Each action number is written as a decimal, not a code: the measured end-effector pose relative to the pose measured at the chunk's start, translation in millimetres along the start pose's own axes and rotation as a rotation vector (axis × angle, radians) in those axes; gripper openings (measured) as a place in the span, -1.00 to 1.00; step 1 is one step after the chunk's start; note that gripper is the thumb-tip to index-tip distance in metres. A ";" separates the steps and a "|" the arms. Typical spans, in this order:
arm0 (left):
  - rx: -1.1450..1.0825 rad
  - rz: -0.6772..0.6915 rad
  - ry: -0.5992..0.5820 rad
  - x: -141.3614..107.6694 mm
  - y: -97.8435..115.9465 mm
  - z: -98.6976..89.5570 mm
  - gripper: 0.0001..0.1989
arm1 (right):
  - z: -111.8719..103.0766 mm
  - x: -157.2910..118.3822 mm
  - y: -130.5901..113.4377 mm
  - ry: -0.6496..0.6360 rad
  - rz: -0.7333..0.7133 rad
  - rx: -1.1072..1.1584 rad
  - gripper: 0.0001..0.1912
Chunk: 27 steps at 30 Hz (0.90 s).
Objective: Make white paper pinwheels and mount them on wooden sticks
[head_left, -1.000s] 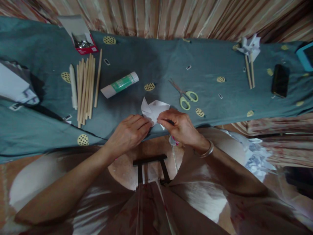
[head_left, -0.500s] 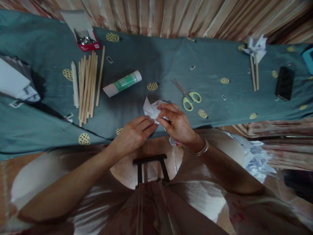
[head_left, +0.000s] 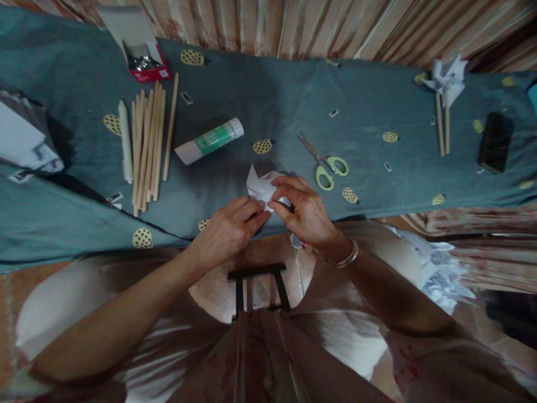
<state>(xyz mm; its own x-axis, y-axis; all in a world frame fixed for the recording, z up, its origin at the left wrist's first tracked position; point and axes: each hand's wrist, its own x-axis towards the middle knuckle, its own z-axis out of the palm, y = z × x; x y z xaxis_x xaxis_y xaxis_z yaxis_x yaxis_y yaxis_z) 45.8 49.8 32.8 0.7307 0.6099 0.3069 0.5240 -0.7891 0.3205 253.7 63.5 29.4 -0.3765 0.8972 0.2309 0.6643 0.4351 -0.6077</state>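
Teal cloth (head_left: pixel 293 106) bears wooden sticks (head_left: pixel 150 145), scissors (head_left: pixel 318 160), a tube (head_left: pixel 213 139).

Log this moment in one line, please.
left fingers: holding folded white paper | right fingers: on same paper | scissors: lying right of paper | green-labelled tube: lying beyond, leftward

The head camera looks forward and down, seemingly close above the cloth (head_left: pixel 285 101).

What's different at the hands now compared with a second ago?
On the right hand, the fingers have spread upward, away from the thumb, covering more of the folded white paper. The left hand stays by the paper's lower edge; the green-handled metal scissors and white-and-green cylindrical tube lie unmoved.
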 end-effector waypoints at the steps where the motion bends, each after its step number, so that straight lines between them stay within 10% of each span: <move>1: -0.004 0.002 -0.001 0.3 -0.2 -0.3 -0.79 | 0.1 -0.2 0.1 0.001 0.005 -0.001 -0.91; 27: -0.001 0.001 0.008 2.4 0.8 0.9 -0.81 | 1.8 -3.5 1.6 -0.002 -0.058 -0.029 -0.84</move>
<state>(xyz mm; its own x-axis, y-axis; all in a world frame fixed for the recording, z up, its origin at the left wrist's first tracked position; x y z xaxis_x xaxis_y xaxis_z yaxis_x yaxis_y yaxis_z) 48.3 50.5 33.0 0.7277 0.6094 0.3147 0.5227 -0.7898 0.3209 254.9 61.0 26.3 -0.4161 0.8702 0.2640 0.6596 0.4886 -0.5712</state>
